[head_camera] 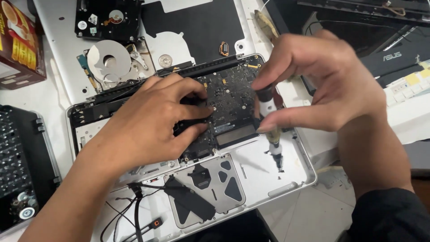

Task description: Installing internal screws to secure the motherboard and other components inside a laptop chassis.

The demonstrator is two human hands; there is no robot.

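Unscrewing step in hand, by the look of it: right hand (327, 85) pinching small screwdriver (271, 127) upright, tip touching open laptop shell (264, 179) just right of black logic board (228, 103). Left hand (152, 121) lying flat, fingers spread, pressing board. Next move likely needing steady tip seating, 1 firm twist.

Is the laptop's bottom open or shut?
Open: the laptop has no bottom cover, and its dark circuit board shows.
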